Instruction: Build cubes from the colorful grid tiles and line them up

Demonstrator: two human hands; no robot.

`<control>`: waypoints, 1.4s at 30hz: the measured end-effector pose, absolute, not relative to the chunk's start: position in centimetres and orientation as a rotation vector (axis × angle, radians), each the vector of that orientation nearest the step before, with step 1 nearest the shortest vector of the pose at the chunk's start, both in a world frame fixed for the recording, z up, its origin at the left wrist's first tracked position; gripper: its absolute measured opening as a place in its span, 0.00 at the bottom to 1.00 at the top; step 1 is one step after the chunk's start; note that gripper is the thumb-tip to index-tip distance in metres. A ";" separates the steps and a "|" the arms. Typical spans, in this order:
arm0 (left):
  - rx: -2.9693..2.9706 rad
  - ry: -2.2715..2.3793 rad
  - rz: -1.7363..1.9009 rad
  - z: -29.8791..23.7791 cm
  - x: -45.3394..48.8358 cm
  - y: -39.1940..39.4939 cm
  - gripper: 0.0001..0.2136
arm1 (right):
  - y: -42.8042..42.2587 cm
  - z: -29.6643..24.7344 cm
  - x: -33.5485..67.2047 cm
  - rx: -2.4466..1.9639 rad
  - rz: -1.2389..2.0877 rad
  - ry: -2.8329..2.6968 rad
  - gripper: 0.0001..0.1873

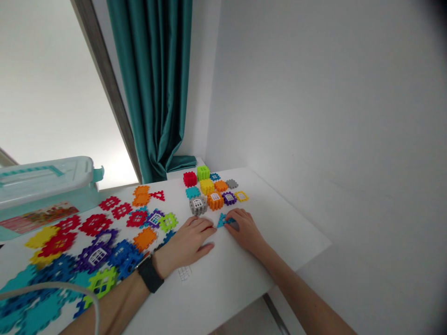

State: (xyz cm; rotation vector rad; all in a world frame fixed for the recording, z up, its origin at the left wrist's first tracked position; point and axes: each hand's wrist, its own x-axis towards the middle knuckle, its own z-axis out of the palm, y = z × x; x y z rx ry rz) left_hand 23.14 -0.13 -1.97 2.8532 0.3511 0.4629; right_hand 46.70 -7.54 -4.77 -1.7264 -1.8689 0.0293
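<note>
the right hand (246,230) touches a blue triangular plastic piece (222,221) on a white table (223,279), the left hand (186,242) flat just beside it.

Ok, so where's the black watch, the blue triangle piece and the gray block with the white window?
Black watch (150,274): head view, on its middle.
Blue triangle piece (220,222): head view, on its left corner.
Gray block (198,203): head view, on its white window.
</note>
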 end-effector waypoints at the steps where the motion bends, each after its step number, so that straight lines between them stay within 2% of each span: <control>1: 2.852 0.350 0.458 -1.9 23.1 -0.1 0.16 | -7.5 -4.8 46.7 -1.724 0.030 -1.871 0.06; 17: 2.848 0.354 0.464 -1.7 23.1 -0.3 0.17 | -7.7 -5.2 47.1 -1.682 0.034 -1.838 0.08; 24: 2.825 0.362 0.526 -0.7 22.5 0.0 0.15 | -7.8 -5.0 47.1 -1.537 0.036 -1.731 0.05; 31: 2.839 0.435 0.541 1.0 20.2 0.2 0.12 | -7.9 -4.0 43.8 -1.467 0.026 -1.835 0.09; 42: 2.890 0.695 0.466 1.9 12.4 1.3 0.11 | -5.6 -2.0 36.8 -1.266 0.079 -2.080 0.08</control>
